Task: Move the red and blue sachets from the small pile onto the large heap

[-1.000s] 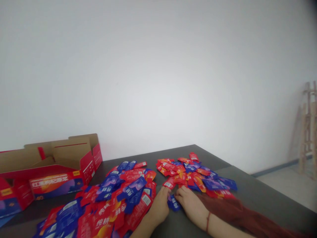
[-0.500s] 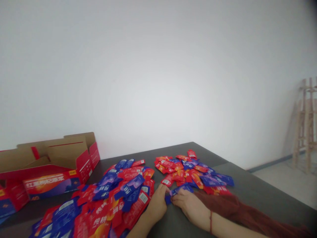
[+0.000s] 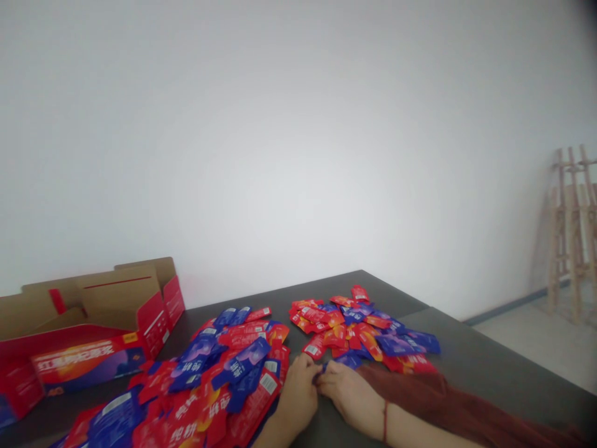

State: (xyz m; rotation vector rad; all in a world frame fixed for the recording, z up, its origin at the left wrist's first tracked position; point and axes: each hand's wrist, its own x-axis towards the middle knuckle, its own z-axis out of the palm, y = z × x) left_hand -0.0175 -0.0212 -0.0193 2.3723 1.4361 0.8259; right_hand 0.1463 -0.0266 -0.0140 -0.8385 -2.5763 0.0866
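My left hand point(image 3: 300, 391) and my right hand point(image 3: 347, 393) meet low over the table, fingertips pinched together. Between them is a small blue sachet point(image 3: 323, 368), mostly covered by the fingers. Just beyond my right fingers shows more blue packaging point(image 3: 349, 359); I cannot tell whether it is the same sachet. A large heap of red and blue sachets point(image 3: 242, 364) spreads out left of my left hand. Beyond both hands lies a smaller pile of red and blue sachets point(image 3: 357, 326). A red cord circles my right wrist.
An open red cardboard box point(image 3: 88, 361) with a brown inside stands at the left. Reddish-brown cloth point(image 3: 433, 398) lies along my right forearm. The dark table point(image 3: 485, 367) ends at the white wall point(image 3: 298, 155). A wooden stand point(image 3: 573, 242) is on the floor at far right.
My hands have come closer together, fingertips now meeting over the blue sachet, so less of it shows. The view has shifted slightly.
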